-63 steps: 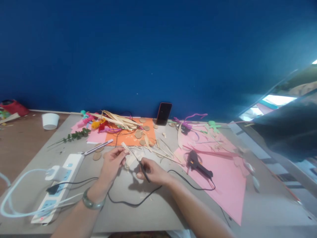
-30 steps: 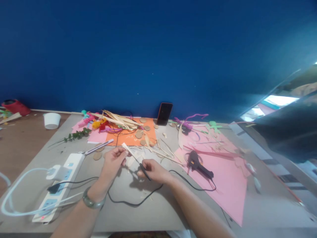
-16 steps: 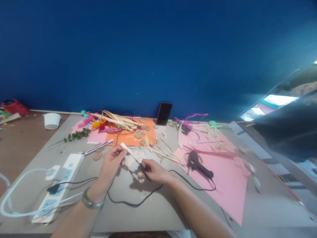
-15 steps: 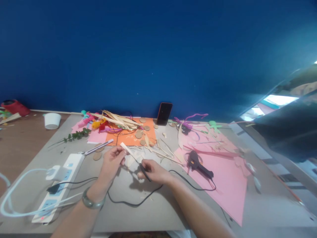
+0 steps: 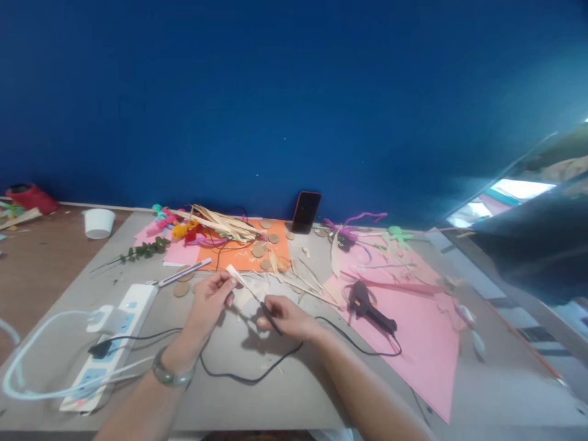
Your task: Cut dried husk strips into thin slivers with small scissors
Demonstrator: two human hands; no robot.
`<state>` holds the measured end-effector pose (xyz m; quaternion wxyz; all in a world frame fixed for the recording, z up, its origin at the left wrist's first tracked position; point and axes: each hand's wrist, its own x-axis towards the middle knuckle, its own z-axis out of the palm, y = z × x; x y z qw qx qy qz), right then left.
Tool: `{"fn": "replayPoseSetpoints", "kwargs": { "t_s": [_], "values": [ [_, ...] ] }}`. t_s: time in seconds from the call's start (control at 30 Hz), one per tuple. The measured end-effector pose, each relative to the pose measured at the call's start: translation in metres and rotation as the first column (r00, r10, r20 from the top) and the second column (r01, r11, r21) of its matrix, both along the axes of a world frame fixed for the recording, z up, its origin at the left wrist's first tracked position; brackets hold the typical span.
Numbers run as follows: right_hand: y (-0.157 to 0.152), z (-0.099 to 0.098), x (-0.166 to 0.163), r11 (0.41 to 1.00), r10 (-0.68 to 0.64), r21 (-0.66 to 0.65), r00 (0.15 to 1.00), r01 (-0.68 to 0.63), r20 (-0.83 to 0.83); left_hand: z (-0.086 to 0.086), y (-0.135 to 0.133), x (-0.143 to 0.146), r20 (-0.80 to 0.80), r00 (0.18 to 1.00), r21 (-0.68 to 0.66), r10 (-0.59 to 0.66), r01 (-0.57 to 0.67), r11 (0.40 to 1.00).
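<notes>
My left hand (image 5: 209, 301) pinches a pale dried-leaf strip (image 5: 237, 276) that points up and to the right over the grey table (image 5: 285, 392). My right hand (image 5: 287, 318) is closed round a thin black-handled tool (image 5: 269, 315) whose tip reaches toward the strip. A green bangle (image 5: 166, 373) sits on my left wrist. More pale scraps lie on the table just under both hands.
A white power strip (image 5: 113, 343) with plugs and cables lies at the left. A black glue gun (image 5: 367, 305) rests on pink paper (image 5: 413, 331), its cord running under my right arm. Orange paper (image 5: 239, 254), dried leaves, cardboard discs, a phone (image 5: 306, 211) and a white cup (image 5: 98, 222) stand farther back.
Both hands keep their grip and place; the strip and tool shift only slightly. The view has drifted a little.
</notes>
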<state>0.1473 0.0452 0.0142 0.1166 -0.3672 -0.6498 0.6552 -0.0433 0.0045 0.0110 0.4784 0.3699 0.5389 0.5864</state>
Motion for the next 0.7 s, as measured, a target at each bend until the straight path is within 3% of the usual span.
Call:
{"fn": "replayPoseSetpoints", "kwargs": {
  "t_s": [0.7],
  "values": [
    [0.0003,-0.0055,0.0013,1.0,0.003,-0.024,1.0,-0.003,-0.005,-0.0052,0.0003,-0.0013,-0.036,0.997,0.001,-0.061,0.061,0.998]
  ]
}}
